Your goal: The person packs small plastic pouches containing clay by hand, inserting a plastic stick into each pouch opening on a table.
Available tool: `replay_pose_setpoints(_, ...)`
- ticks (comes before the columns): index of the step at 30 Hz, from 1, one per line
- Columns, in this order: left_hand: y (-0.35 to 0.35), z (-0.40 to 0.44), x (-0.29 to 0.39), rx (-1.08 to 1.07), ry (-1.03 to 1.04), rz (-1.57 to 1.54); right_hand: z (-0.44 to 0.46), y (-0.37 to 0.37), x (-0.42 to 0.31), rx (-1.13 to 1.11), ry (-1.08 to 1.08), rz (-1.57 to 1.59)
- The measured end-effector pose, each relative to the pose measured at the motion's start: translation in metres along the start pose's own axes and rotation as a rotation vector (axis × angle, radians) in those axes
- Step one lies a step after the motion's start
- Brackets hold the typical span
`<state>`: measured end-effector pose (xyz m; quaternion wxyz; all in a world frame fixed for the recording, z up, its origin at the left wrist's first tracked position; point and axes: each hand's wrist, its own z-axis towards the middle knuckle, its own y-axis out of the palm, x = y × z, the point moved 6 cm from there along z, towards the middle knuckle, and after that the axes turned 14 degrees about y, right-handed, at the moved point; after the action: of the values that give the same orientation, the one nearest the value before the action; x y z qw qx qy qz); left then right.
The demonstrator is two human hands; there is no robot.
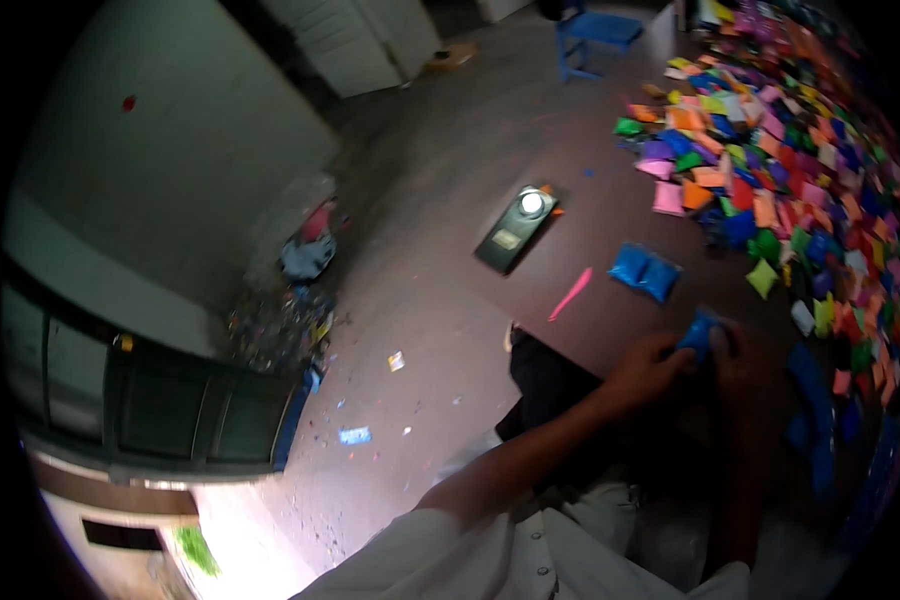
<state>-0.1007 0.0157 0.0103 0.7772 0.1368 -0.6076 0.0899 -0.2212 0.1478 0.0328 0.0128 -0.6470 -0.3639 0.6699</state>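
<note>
A small blue packet point(697, 338) is pinched between my two hands above the near part of the table. My left hand point(652, 372) is closed at its left side, and my right hand point(742, 362) is closed at its right side; part of the packet is hidden by the fingers. Beyond them on the brown tabletop lie blue packets point(645, 271) side by side. A thin pink tool point(571, 293), perhaps plastic, lies left of those. Farther off sits a dark flat device point(515, 230) with a bright round spot on top.
A large heap of colourful small packets point(760, 150) covers the table's right side. Long blue strips point(813, 410) lie near my right arm. A blue chair point(598, 32) stands beyond the table. Litter point(280, 325) is piled by the wall, with scraps on the floor.
</note>
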Motion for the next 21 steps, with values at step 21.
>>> replay_pose_setpoints(21,-0.002,-0.005,-0.007,0.166,-0.159,0.207,0.020,0.011,-0.005,-0.486,-0.095,0.501)
